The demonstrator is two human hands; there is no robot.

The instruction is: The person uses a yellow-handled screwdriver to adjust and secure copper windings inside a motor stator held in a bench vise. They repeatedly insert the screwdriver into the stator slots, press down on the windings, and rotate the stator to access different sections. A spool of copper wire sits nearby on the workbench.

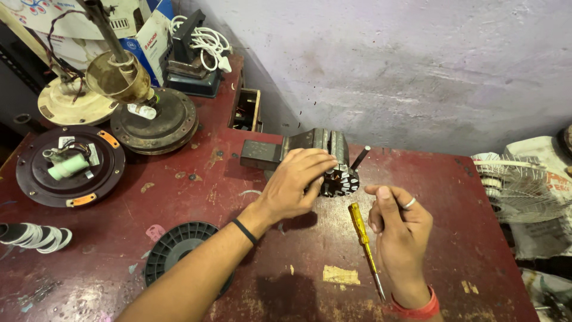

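My left hand rests on a small motor stator with copper windings, fingers curled over its top and side. The stator sits against a metal bench vise on the dark red worktable. My right hand, wearing a ring and a red wristband, holds a yellow-handled screwdriver with the blade pointing back toward me, just right of the stator.
Ceiling fan motor housings lie at the back left, a black ribbed disc near my left forearm. A wooden box and white cable stand at the back. A white fan grille lies off the table's right edge.
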